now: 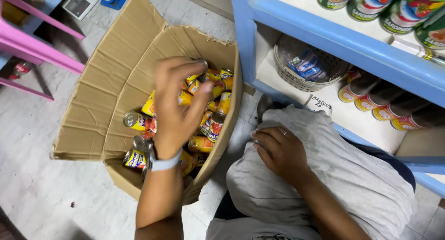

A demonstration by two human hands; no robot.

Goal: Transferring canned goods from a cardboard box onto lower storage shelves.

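An open cardboard box (116, 77) lies on the floor, with several yellow-labelled tin cans (136, 121) piled in its lower end. My left hand (178, 108), a pale band on its wrist, reaches over the pile. Its fingertips and thumb close around one yellow can (197, 77) near the top of the heap; the can is mostly hidden by the fingers. My right hand (278, 149), with a ring on one finger, rests flat on my knee, on grey cloth (333, 152), and holds nothing.
A blue shelf unit (324, 33) stands at the right. Its upper shelf carries green and red cans (371, 3). The lower shelf holds a wicker basket (301, 64) of packets and a row of lying cans (371, 98). A pink frame (32, 50) and a scale (81, 2) stand on the tiled floor at the left.
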